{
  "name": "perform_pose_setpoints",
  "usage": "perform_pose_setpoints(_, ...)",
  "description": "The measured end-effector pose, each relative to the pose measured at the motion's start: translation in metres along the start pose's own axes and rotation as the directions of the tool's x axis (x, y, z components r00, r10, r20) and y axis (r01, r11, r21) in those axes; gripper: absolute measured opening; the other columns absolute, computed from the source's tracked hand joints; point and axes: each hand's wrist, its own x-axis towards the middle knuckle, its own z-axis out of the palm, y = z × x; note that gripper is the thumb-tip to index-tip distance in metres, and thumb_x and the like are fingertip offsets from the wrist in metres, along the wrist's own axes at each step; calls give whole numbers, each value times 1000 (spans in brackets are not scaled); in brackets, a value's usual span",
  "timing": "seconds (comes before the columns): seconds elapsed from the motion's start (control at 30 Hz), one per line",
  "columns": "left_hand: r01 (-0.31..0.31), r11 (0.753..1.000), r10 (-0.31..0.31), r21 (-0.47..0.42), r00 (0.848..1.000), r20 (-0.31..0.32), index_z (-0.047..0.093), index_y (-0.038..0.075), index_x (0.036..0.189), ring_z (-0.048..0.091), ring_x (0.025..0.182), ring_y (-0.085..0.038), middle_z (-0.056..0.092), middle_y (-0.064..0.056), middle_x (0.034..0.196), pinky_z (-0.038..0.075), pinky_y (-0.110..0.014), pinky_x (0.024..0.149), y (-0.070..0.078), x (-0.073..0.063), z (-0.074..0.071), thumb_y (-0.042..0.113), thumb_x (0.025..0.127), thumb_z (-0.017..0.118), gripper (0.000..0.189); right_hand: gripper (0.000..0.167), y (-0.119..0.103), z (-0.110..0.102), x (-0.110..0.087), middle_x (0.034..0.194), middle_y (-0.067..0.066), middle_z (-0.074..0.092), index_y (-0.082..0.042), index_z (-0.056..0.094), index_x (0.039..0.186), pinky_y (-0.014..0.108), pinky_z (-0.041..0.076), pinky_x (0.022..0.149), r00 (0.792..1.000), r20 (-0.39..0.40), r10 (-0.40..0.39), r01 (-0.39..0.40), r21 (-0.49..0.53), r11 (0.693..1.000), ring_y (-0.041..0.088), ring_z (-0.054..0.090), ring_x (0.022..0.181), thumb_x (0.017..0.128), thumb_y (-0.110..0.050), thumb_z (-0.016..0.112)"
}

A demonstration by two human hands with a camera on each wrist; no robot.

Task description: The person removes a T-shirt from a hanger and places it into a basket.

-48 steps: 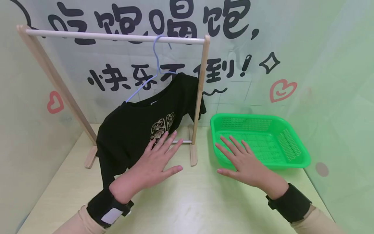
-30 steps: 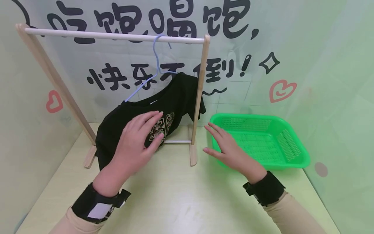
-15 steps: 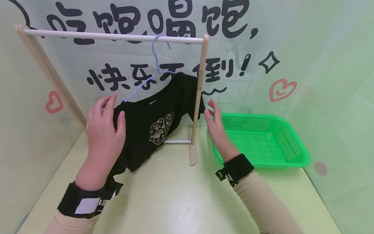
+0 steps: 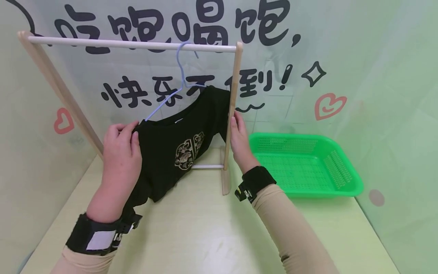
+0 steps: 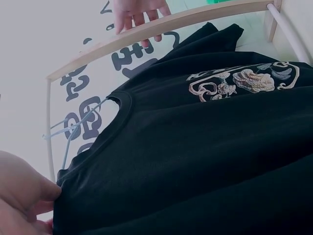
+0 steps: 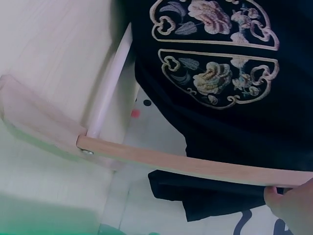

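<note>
Starting from the rack [image 4: 133, 43], you have reached the stage of handling the garment: inside its left part, your left hand [image 4: 119, 152] pinches the near shoulder of the black shirt [image 4: 164, 144], thumb in front. Right of that, under the rack's top rod, the hanger [image 4: 183, 80] is hooked on and inside the shirt, so as I judge it nothing has come off. The shirt sits askew to the rod, its neckline sloping up toward the rack's right post; evening that out is not done. At that post's outer side is your right hand [image 4: 240, 140], its fingers fairly straight and near the far sleeve; I see no firm hold there. The green basket [image 4: 301, 171] stands on the tabletop [image 4: 205, 236] right of the rack, and the shirt is not in it.

As for materials, the rack joins pale, flat wooden posts to smooth, round white rods. The hanger is thin and pale blue, a simple bent line. The shirt looks soft and matte, with a ribbed collar and a raised, two-part floral embroidery [image 6: 215, 29]. Right of the rack, the basket looks like glossy plastic, rounded at the corners, with perforated walls.
</note>
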Motion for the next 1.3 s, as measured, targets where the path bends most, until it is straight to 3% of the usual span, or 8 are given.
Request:
perform_pose_setpoints(0.2,43,999,-43,12,999,31,57,-4,125,45,96,-37,47,-23,101,38,-43,79,-1,-2,0,13,99,44,34,43,7,2,4,131,26,49,-1,40,138,41,34,109,995,11,-97,97,-1,995,38,46,122,102,-23,40)
perform_pose_setpoints(0.43,73,997,-73,9,997,39,57,-7,124,47,95,-37,48,-24,101,40,-43,78,1,-1,0,16,100,43,36,44,6,-2,8,129,20,53,-3,39,140,38,36,109,995,27,-100,101,-43,994,34,50,121,102,-24,41)
perform_pose_setpoints(0.7,83,996,-84,-23,996,-18,61,-6,119,48,93,-37,49,-23,98,38,-41,75,0,2,3,18,99,45,35,44,5,-7,11,132,27,48,-1,38,141,42,33,110,996,50,-78,78,-10,997,37,47,122,102,-20,40)
perform_pose_setpoints(1.03,98,993,-104,-67,990,-99,63,-6,117,48,92,-37,49,-23,94,36,-39,75,-3,5,5,18,98,48,34,43,5,-8,10,129,25,52,-3,41,139,40,37,107,995,20,-95,96,-54,994,32,51,118,102,-25,40)
perform_pose_setpoints(1.3,114,988,-131,-101,973,-191,64,-4,117,47,96,-36,47,-23,95,34,-40,79,-3,5,2,19,98,49,34,45,4,-8,12,131,23,51,-6,41,140,38,38,107,998,43,-48,51,-61,997,31,51,120,101,-28,41)
